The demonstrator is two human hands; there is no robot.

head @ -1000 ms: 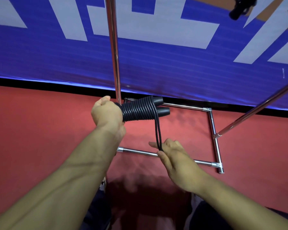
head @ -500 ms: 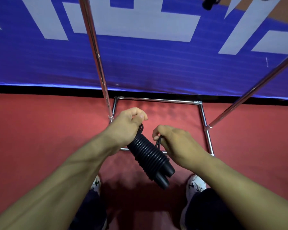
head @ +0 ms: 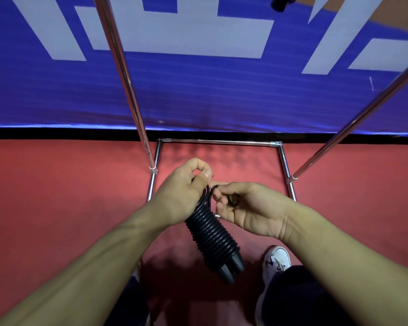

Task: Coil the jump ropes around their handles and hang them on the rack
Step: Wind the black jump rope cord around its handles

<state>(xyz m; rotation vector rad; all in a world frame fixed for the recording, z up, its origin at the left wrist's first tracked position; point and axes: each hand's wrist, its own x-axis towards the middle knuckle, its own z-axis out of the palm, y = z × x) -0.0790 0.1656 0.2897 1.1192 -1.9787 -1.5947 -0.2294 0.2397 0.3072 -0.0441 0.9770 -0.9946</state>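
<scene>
My left hand (head: 181, 196) grips the top of the coiled jump rope (head: 212, 236); my right hand (head: 247, 208) pinches its loose end just beside, above the rack (head: 222, 142) base.

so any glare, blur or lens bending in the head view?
Head view: sharp on the left hand, right hand and coiled jump rope; bright glare streaks on the chrome rack poles; wide-angle splay tilts those poles apart; soft shadow on the red floor under the arms.

Sports hall: red floor (head: 57, 208), blue banner (head: 198, 95), chrome rack (head: 218, 142).
</scene>
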